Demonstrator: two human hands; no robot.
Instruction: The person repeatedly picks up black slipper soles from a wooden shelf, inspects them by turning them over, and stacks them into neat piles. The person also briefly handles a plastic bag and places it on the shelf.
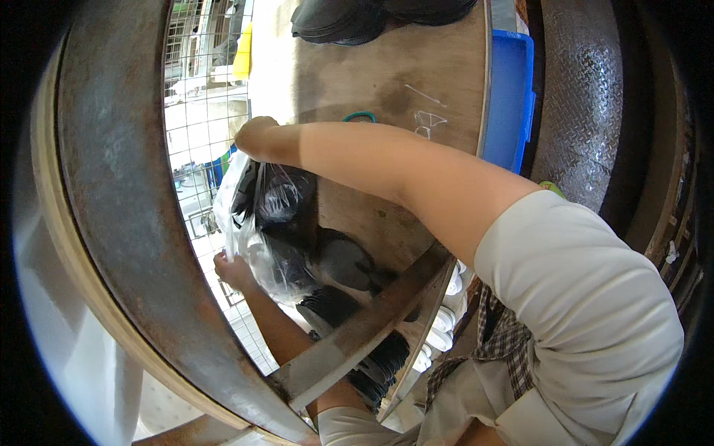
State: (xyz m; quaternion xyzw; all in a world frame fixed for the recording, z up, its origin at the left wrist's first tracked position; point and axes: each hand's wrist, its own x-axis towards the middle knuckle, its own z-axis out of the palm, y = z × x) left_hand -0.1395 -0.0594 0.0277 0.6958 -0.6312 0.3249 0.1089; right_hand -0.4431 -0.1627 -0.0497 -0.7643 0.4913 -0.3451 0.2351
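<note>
A clear plastic bag [262, 223] filled with black pieces hangs at the left edge of a brown wooden table [416, 74]. My right hand [254, 137] reaches across the table and grips the bag's top. My left hand [232, 269] comes up from below and pinches the bag's lower left side. More black pieces [346, 260] lie on the table beside the bag, and a ribbed black stack [387, 357] sits lower down.
A rusty metal beam [111, 186] curves down the left; a second bar [357, 334] crosses in front of my left forearm. Wire mesh [197, 104] stands behind the bag. A blue bin [509, 97] sits right of the table. Black items [349, 18] pile at the far edge.
</note>
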